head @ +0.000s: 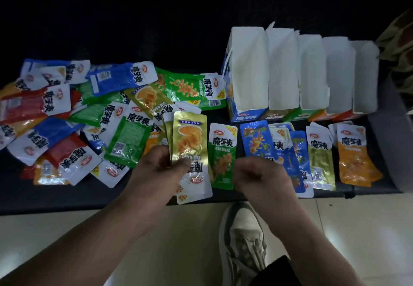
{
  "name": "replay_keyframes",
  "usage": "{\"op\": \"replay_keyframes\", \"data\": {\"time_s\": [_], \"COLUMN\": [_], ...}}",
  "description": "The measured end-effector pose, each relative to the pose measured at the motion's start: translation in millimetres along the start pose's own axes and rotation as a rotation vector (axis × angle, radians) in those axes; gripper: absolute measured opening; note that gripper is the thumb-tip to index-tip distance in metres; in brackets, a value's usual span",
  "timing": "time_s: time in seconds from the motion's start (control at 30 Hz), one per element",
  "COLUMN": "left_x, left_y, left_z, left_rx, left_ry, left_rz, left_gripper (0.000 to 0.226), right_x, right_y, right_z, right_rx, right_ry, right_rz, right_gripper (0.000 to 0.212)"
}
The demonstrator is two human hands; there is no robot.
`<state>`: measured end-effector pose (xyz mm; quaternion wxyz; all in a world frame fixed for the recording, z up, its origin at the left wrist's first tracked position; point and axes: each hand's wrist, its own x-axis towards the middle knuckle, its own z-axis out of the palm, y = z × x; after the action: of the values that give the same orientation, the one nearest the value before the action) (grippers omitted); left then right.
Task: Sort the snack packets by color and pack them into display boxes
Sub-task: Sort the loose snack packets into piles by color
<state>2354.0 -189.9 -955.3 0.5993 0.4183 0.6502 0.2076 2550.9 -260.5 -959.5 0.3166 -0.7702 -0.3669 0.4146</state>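
Observation:
My left hand (161, 165) grips a small stack of gold snack packets (190, 138), held upright over the dark table's front edge. My right hand (257, 174) has its fingers curled against the lower right edge of a green packet (222, 151) lying flat; I cannot tell whether it pinches it. To the right lie sorted piles: blue packets (257, 142), gold packets (321, 162) and orange packets (355, 165). A mixed heap of packets (89, 118) in red, blue, green and gold covers the left. Several open white display boxes (283, 73) stand in a row behind the sorted piles.
The dark table (67, 198) ends just under my wrists, with pale floor tiles below. My shoe (241, 229) is under the right forearm. A patterned cloth object (400, 51) sits at the far right beside the boxes.

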Motion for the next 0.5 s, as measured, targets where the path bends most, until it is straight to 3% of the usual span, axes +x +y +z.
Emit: {"op": "replay_keyframes", "data": {"time_s": [0.13, 0.5], "left_x": [-1, 6], "left_y": [-1, -19], "left_z": [1, -16], "left_rx": [-0.074, -0.061], "left_ry": [-0.041, -0.057], "left_rz": [0.012, -0.081], "left_gripper": [0.010, 0.022], "right_x": [-10, -21], "right_y": [-9, -2], "right_z": [22, 38], "right_rx": [0.412, 0.299], "right_ry": [-0.304, -0.534], "right_rz": [0.115, -0.042], "right_gripper": [0.004, 0.046]}}
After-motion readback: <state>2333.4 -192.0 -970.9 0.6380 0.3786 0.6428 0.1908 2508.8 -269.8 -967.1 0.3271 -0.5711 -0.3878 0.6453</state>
